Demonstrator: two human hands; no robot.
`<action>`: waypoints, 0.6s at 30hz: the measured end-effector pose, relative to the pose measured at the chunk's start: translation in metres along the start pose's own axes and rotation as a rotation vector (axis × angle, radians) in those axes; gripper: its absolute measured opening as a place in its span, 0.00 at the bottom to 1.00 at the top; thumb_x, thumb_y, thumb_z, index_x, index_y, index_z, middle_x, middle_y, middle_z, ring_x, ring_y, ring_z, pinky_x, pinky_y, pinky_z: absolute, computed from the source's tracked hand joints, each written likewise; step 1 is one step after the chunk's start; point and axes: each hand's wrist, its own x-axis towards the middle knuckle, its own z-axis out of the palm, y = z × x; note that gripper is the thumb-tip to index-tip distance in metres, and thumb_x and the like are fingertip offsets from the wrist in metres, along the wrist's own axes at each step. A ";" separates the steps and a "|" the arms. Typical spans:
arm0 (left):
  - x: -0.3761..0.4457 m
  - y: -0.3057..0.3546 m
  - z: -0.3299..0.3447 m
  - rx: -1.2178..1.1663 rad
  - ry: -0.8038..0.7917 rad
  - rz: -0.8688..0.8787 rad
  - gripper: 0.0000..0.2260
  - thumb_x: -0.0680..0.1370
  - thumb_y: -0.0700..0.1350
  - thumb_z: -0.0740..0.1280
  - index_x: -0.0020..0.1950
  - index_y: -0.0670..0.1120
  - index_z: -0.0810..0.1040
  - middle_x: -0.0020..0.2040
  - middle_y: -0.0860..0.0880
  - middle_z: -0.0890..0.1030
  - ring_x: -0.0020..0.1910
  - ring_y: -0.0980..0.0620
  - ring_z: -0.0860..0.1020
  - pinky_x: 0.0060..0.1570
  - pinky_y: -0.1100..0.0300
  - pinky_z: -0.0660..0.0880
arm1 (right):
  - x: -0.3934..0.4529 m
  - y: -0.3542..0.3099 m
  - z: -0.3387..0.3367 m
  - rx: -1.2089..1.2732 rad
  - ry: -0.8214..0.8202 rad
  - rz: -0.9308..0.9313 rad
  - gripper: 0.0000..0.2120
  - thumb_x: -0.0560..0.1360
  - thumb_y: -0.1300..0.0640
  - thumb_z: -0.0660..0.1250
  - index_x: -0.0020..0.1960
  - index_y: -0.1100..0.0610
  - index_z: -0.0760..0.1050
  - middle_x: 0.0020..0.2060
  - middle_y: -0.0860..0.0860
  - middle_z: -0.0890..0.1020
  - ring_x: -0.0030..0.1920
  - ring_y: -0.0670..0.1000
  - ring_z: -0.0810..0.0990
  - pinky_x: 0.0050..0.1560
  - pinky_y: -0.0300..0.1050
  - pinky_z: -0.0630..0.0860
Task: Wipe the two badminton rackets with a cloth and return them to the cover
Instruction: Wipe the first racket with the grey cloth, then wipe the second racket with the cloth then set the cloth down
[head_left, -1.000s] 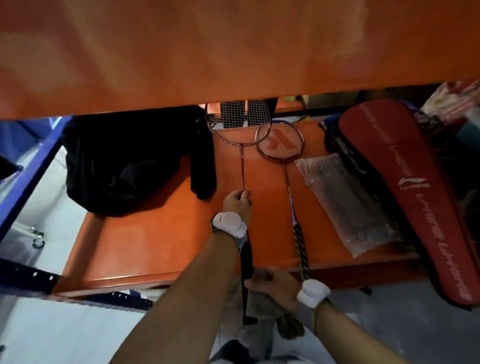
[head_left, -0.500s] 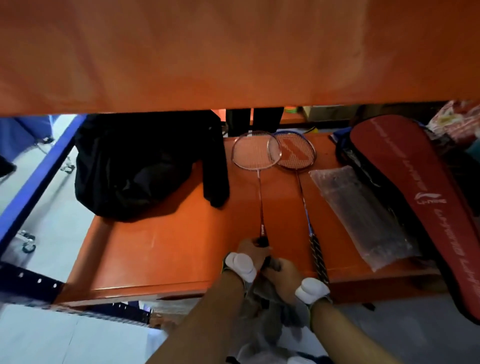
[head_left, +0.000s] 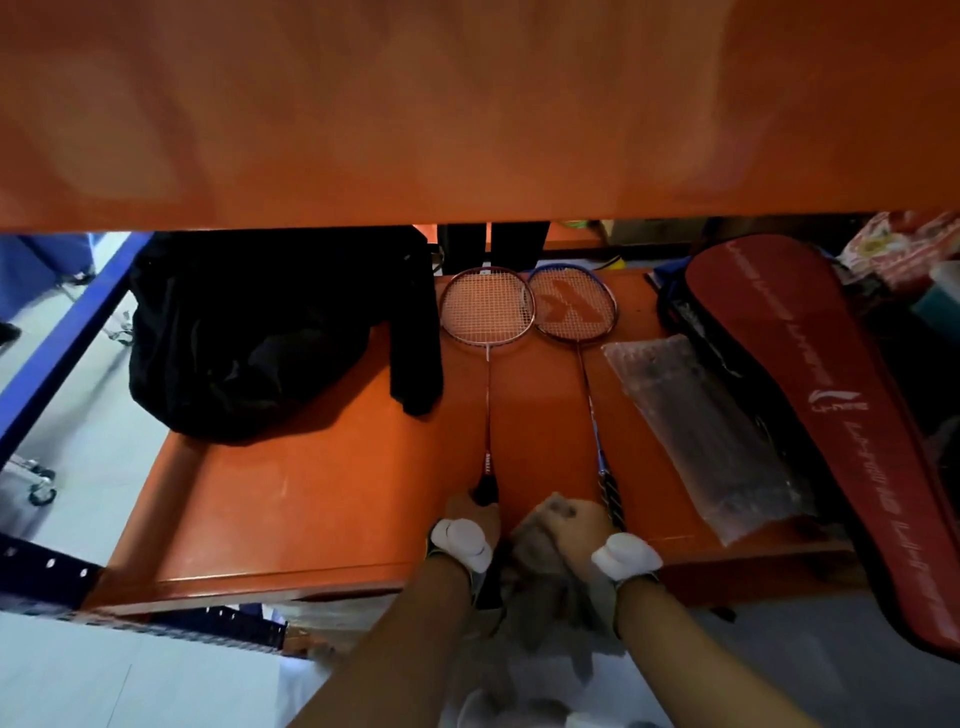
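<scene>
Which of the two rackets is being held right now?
The silver-and-red-framed racket on the left: the left hand grips its handle. The blue-shafted racket with an orange logo lies untouched.

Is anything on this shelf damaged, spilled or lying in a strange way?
Nothing looks damaged or spilled. The two racket heads overlap slightly: the red racket lies over the rim of the blue-shafted racket.

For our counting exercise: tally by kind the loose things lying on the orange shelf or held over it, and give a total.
Badminton rackets: 2 – red-shaft racket, blue-shaft racket
Racket covers: 1 – red cover
Clear plastic bags: 1 – plastic bag
Black garments: 1 – black garment
Cloths: 1 – grey cloth
Total: 6
</scene>
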 end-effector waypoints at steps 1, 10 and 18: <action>0.001 -0.001 0.003 0.015 0.017 0.001 0.16 0.81 0.44 0.64 0.66 0.39 0.76 0.64 0.39 0.79 0.58 0.43 0.80 0.44 0.62 0.73 | -0.001 -0.002 -0.014 0.106 0.070 0.020 0.10 0.80 0.56 0.63 0.44 0.60 0.77 0.42 0.58 0.81 0.46 0.58 0.81 0.46 0.49 0.77; -0.011 0.007 0.036 0.290 0.279 -0.088 0.21 0.78 0.40 0.64 0.71 0.46 0.68 0.70 0.40 0.69 0.69 0.40 0.69 0.67 0.46 0.67 | -0.003 -0.020 -0.115 1.157 0.223 -0.152 0.21 0.82 0.43 0.55 0.53 0.58 0.78 0.48 0.55 0.82 0.46 0.55 0.82 0.44 0.46 0.80; -0.025 0.026 0.070 0.456 0.497 0.031 0.21 0.74 0.44 0.67 0.67 0.50 0.70 0.64 0.42 0.72 0.64 0.40 0.71 0.60 0.45 0.72 | -0.012 0.014 -0.170 1.318 0.162 -0.087 0.22 0.81 0.40 0.53 0.51 0.56 0.78 0.37 0.53 0.86 0.37 0.52 0.86 0.40 0.45 0.81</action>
